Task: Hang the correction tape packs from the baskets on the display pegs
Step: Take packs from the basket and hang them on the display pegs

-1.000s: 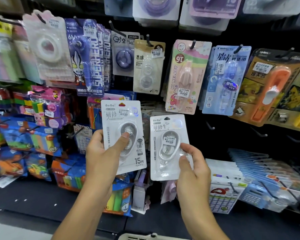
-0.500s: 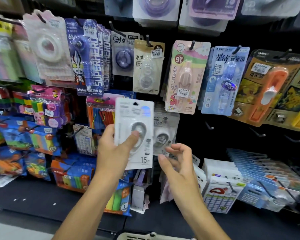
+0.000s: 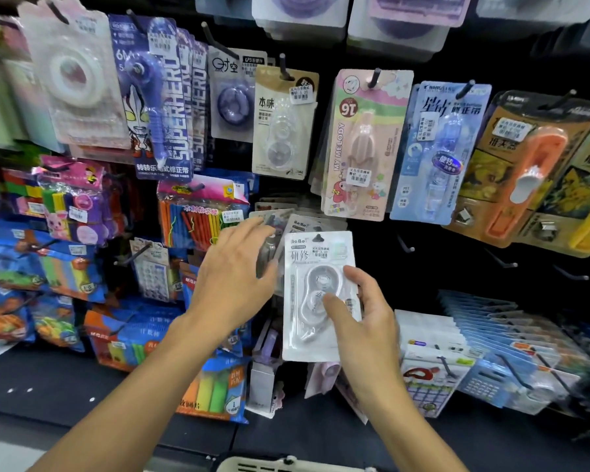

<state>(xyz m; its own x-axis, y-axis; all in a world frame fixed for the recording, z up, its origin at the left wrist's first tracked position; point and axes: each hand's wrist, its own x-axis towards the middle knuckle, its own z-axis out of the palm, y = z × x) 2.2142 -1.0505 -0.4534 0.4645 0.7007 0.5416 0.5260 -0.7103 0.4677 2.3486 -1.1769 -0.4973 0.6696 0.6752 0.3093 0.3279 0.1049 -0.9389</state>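
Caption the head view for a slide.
Right hand holds a white correction tape pack at the display pegs while the left hand reaches toward the hanging packs behind it.

Bright, even light overhead — glare on the blister plastic, motion blur and wide-angle bending toward the edges.
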